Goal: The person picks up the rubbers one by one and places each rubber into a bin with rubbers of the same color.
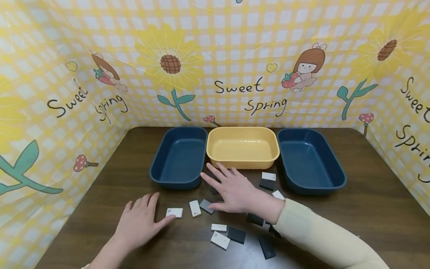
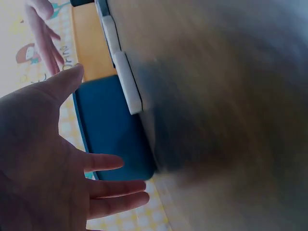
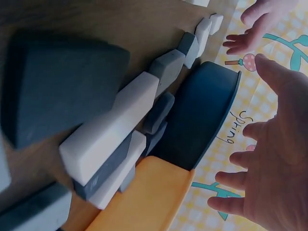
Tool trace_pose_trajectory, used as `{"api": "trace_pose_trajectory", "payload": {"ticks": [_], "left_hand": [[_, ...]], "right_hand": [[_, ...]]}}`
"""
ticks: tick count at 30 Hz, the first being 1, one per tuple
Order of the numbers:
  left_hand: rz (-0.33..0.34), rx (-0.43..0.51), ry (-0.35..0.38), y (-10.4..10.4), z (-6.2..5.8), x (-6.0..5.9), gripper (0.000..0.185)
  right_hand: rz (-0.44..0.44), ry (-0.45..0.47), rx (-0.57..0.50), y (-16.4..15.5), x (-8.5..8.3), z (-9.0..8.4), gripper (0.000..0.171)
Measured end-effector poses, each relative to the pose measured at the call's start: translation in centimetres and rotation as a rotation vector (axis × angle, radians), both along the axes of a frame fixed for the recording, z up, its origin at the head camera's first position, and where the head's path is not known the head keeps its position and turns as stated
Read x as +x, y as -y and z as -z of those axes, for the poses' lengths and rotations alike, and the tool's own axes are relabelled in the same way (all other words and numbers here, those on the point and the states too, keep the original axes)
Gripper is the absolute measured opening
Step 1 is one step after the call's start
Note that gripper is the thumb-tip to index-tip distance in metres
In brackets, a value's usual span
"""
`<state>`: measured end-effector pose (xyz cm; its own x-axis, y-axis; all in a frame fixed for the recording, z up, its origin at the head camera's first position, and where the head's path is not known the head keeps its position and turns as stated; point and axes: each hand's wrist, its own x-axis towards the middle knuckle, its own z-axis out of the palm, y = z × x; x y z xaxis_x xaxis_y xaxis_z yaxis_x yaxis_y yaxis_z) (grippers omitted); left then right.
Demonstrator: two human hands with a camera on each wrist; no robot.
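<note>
Head view: the left hand (image 1: pixel 139 222) lies flat on the tabletop (image 1: pixel 369 209), fingers straight, thumb tip touching a white block (image 1: pixel 174 212). The right hand (image 1: pixel 235 192) hovers spread and holding nothing over scattered white, grey and black blocks, just before the yellow tray (image 1: pixel 242 161) between two blue trays.

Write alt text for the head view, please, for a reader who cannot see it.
Two open hands, left hand and right hand, hover over scattered white, grey and black blocks on a wooden table, before two blue trays flanking a yellow tray.
</note>
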<state>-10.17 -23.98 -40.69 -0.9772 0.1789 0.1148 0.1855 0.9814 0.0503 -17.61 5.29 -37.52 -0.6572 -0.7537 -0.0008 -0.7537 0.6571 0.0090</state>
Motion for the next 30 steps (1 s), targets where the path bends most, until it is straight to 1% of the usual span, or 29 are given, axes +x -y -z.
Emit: {"api": "trace_pose_trajectory", "payload": {"ticks": [4, 8, 12, 15, 21, 30], "left_hand": [[0.030, -0.041, 0.009, -0.7, -0.1, -0.3, 0.087], [0.050, -0.089, 0.061, -1.3, -0.1, -0.8, 0.079], [0.074, -0.134, 0.121, -2.1, -0.1, -1.3, 0.073], [0.101, -0.155, 0.142, -2.6, 0.0, -1.7, 0.065], [0.140, -0.163, 0.121, -3.2, 0.3, -1.9, 0.058], [0.153, -0.132, 0.108, -3.4, 0.2, -2.0, 0.048]], "right_hand": [[-0.008, 0.011, 0.009, 0.7, -0.2, 0.2, 0.088], [-0.008, 0.032, 0.011, 1.3, -0.3, 0.6, 0.088], [-0.002, 0.029, 0.039, 1.8, -0.4, 1.0, 0.087], [0.005, 0.036, 0.058, 2.0, -0.4, 1.2, 0.087], [0.004, 0.063, 0.041, 2.2, -0.5, 1.3, 0.086], [0.003, 0.059, 0.029, 2.1, -0.8, 1.2, 0.086]]}}
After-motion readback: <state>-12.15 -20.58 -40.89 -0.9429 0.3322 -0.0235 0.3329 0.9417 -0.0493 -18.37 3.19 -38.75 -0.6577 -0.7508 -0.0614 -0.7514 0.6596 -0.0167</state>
